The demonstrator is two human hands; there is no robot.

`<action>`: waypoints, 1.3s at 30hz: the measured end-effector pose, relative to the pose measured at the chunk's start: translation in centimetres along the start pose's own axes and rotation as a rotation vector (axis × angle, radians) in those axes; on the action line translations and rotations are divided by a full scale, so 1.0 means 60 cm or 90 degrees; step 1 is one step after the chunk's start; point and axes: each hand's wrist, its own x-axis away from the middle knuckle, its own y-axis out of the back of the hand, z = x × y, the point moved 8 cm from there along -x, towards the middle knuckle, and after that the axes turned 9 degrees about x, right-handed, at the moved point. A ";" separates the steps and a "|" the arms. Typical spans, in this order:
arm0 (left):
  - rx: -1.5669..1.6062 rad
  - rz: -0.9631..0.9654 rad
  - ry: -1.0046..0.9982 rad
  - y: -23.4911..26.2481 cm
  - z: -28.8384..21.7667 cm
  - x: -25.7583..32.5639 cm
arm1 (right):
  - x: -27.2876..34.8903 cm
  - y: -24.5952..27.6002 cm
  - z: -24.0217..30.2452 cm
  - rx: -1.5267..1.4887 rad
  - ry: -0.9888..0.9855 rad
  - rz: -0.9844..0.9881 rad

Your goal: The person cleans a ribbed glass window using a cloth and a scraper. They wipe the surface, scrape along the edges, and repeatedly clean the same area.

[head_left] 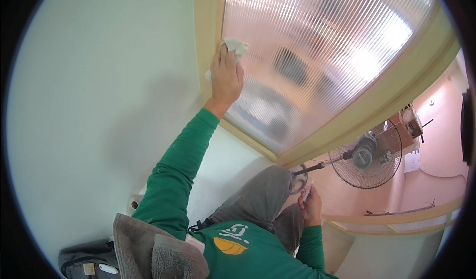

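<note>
My left hand point(226, 81) is raised against the left side of a ribbed translucent glass pane point(317, 46). Its fingers are closed over a crumpled whitish cloth point(235, 47) and press it where the glass meets the cream-coloured frame point(207, 26). Part of the cloth also shows beside the palm. Lower down on the right, my right hand point(311, 207) is near my knee. Between its thumb and fingers it pinches a slim whitish object point(307, 194), too small to make out.
A black standing fan point(364, 155) is beyond the frame on the right, with cardboard boxes point(404, 128) behind it. A pale wall point(99, 81) fills the left. A grey towel point(163, 254) hangs over my shoulder, and a dark bag point(89, 261) lies at the lower left.
</note>
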 end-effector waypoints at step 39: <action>0.101 -0.054 0.116 0.031 -0.066 -0.226 | -0.096 0.148 -0.088 -0.165 -0.049 -0.017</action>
